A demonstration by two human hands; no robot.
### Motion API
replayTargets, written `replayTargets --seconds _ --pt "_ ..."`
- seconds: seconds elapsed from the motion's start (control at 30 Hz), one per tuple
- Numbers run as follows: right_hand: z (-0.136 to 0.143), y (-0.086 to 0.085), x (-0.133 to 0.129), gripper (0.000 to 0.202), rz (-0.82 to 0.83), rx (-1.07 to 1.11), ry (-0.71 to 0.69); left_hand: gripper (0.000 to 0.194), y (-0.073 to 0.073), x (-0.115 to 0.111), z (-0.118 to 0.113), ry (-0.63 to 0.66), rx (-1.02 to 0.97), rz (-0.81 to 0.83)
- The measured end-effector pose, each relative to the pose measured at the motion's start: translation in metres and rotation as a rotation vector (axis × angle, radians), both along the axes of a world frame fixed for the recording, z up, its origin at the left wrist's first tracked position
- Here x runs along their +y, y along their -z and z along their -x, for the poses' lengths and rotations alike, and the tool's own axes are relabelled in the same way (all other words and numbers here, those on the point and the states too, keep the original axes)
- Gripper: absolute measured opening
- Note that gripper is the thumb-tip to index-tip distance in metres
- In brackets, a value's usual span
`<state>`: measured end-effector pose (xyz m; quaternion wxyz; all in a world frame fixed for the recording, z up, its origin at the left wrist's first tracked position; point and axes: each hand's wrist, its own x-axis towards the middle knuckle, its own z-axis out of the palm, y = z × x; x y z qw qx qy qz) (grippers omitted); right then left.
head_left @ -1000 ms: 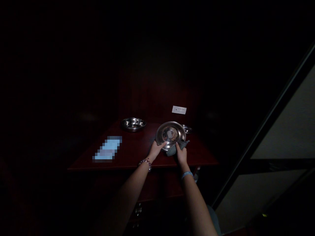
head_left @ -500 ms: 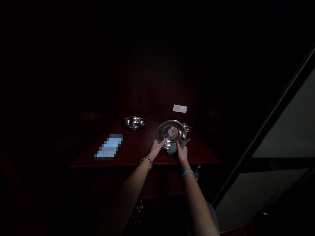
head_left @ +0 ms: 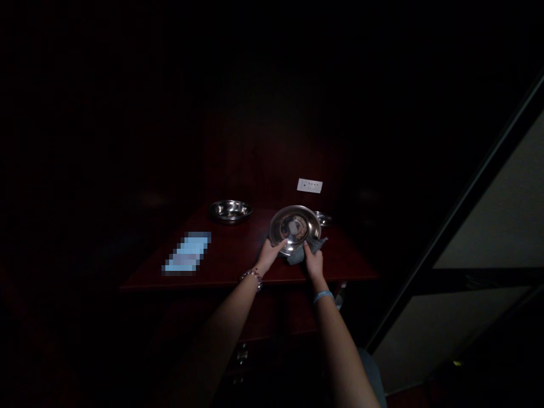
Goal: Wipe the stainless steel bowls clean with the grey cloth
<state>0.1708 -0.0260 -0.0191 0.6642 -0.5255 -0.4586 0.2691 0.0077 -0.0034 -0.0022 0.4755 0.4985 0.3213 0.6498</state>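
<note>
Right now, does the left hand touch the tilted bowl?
Touching, head view: the left hand has its thumb over the rim of the tilted bowl.

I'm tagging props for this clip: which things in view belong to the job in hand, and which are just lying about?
In use:
steel bowl, gripped by left hand
grey cloth, in right hand

Seemingly just lying about:
second bowl
partly hidden metal dish
pixelated blue item

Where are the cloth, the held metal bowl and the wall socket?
Cloth [head_left: 296, 256]: head view, its left part.
Held metal bowl [head_left: 294, 219]: head view, inside base.
Wall socket [head_left: 310, 186]: head view, middle of its plate.
</note>
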Motion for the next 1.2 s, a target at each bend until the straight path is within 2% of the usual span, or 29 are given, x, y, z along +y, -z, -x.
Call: replayTargets --seconds 0.17,0.47,0.83,1.2 --pt "-0.0004 -0.0001 -0.0021 0.056 0.020 -0.008 0.011 0.045 0.0006 -0.0001 0.0001 0.006 0.007 0.006" --pt "0.0005 -0.0012 -0.0032 0.056 0.009 0.020 -0.005 0.050 0.0033 0.0035 0.0005 -0.011 0.027 0.032" --pt "-0.0006 -0.0008 -0.0034 0.054 -0.025 0.020 -0.013 0.042 -0.0006 -0.0008 0.0004 -0.053 0.053 0.058" --pt "-0.0006 -0.0006 -0.0024 0.056 0.018 -0.010 0.000 0.034 -0.0002 0.0005 0.0006 -0.078 0.067 0.066"
